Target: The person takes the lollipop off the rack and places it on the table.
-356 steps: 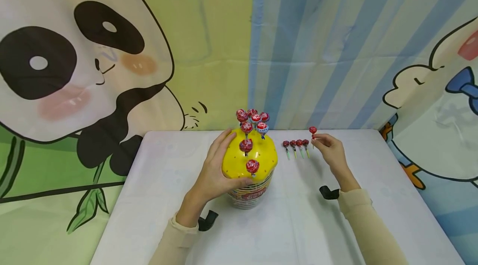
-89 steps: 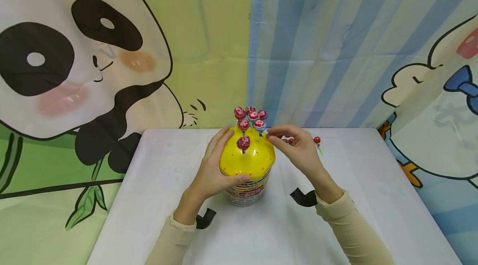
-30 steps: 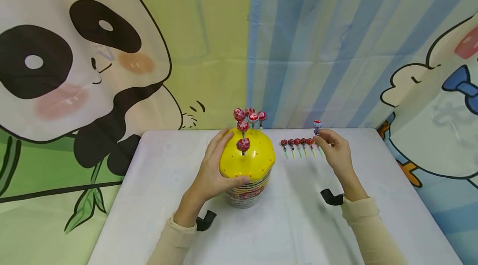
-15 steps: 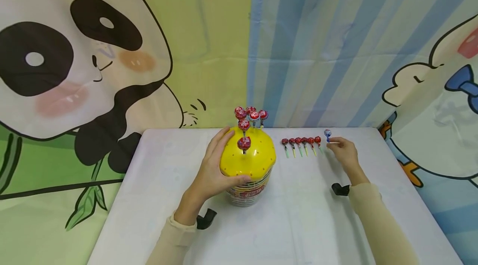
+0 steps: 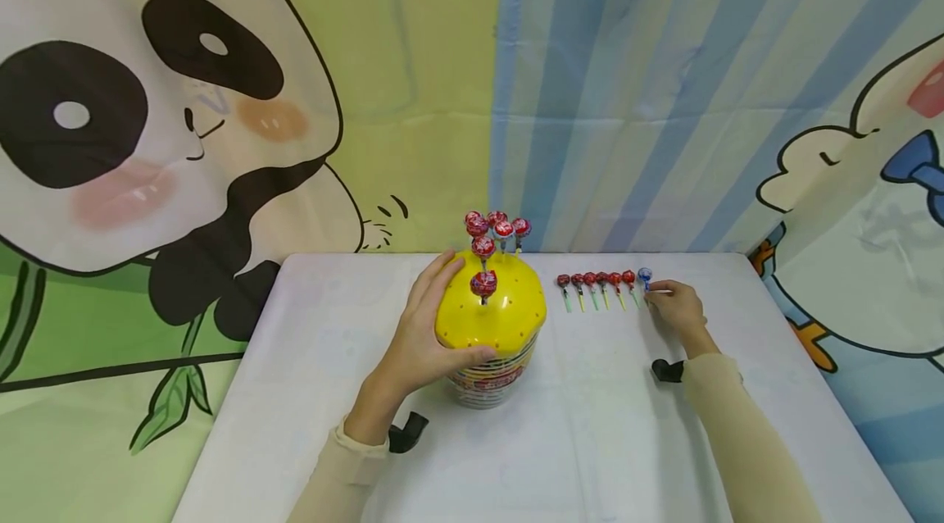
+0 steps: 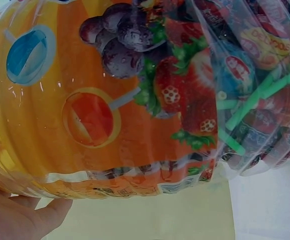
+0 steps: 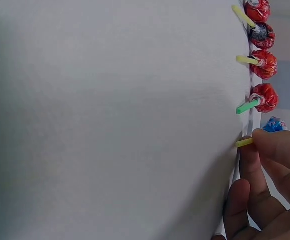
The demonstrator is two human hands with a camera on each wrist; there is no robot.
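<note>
My left hand [image 5: 420, 334] grips the side of the yellow lid [image 5: 509, 314] on a clear ribbed jar [image 5: 483, 392], thumb in front and fingers behind. Lollipops show inside the jar in the left wrist view, past its orange label [image 6: 50, 130]. Several red-wrapped lollipops [image 5: 483, 284] stand upright in holes of the lid. At the right end of a row on the table, my right hand [image 5: 682, 310] pinches the yellow stick of a blue-wrapped lollipop [image 5: 645, 275]. Beside it, several red lollipops [image 5: 615, 280] lie with sticks toward me.
A white cloth covers the table [image 5: 590, 441]. Behind it hangs a printed backdrop [image 5: 413, 97] with a panda and stripes. A black strap end [image 5: 408, 433] sticks out at the left wrist, another [image 5: 667, 371] at the right.
The front and the blue-wrapped lollipops have left the lid, and the row has grown to the right. Recently my right hand moved right and lowered the blue lollipop. My left hand stays put.
</note>
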